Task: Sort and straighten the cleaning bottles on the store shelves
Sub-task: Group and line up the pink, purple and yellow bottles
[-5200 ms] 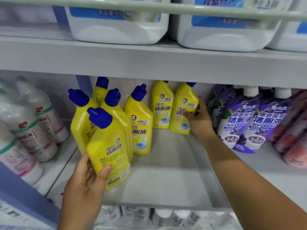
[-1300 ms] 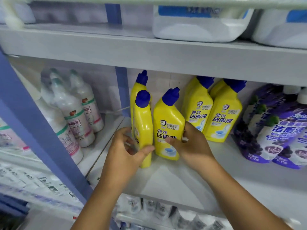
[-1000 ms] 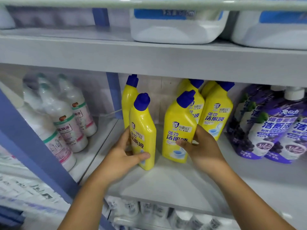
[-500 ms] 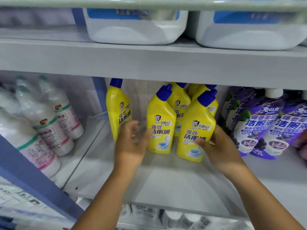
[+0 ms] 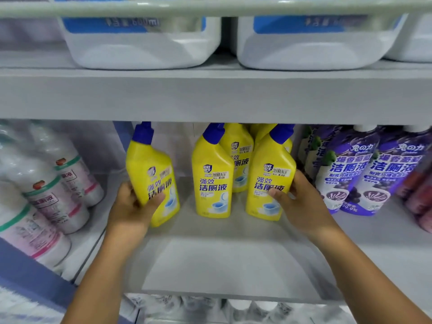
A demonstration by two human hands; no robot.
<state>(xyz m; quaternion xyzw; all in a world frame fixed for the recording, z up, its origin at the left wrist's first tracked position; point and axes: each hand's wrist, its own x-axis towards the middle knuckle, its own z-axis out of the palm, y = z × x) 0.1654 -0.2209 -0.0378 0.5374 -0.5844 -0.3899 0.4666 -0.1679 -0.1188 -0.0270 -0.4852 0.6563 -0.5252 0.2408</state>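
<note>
— Yellow plastic, blue caps: where do those bottles sit?

— On the grey shelf (image 5: 210, 260). The left hand (image 5: 131, 206) grips the left bottle (image 5: 152, 174), which is tilted; the thumb crosses its front label and the other fingers (image 5: 126, 190) wrap its far side.

— And the other hand?

— The right hand (image 5: 301, 204) holds the right bottle (image 5: 268, 178), upright; its thumb lies on the front and the fingers curl round the right edge.

— Anything between them?

— A middle bottle (image 5: 212, 181) stands free, touched by neither hand, with more yellow bottles (image 5: 238, 148) just behind.

— What flanks the group?

— Purple bottles (image 5: 350, 174) to the right, just beside the right hand; white bottles (image 5: 46, 188) to the left, past a blue post (image 5: 121, 136). White jugs (image 5: 145, 43) sit on the shelf above.
</note>
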